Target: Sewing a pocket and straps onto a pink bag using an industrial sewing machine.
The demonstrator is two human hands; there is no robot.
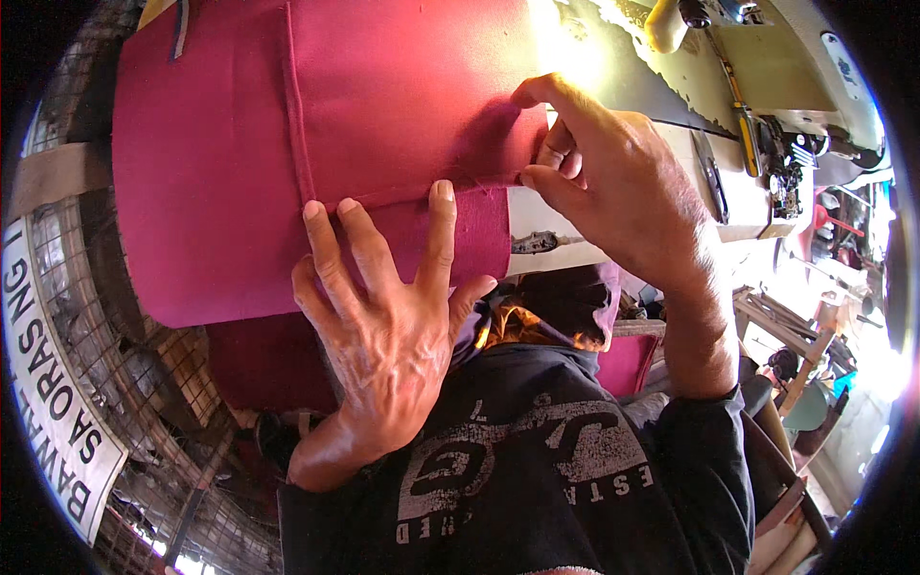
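A magenta leatherette sheet (412, 77) lies over the worktop in front of me, with a raised seam (295, 105) running from far to near across it. My left hand (383, 326) rests on its near part, fingers spread and pressing down beside a crosswise fold. Under this fold a separate-looking flap (484, 230) of the same colour shows. My right hand (609, 177) holds the sheet's right edge, index finger and thumb apart along it and the other fingers curled. The material puckers beside the index fingertip. What lies beneath the curled fingers is hidden.
The pale worktop (541, 206) has a dark damaged spot. To the right lie a dark slim tool (710, 172), a yellow-and-black-handled tool (747, 139) and dark machine parts (786, 177). Wire mesh (163, 383) and a white banner (57, 393) stand at the left.
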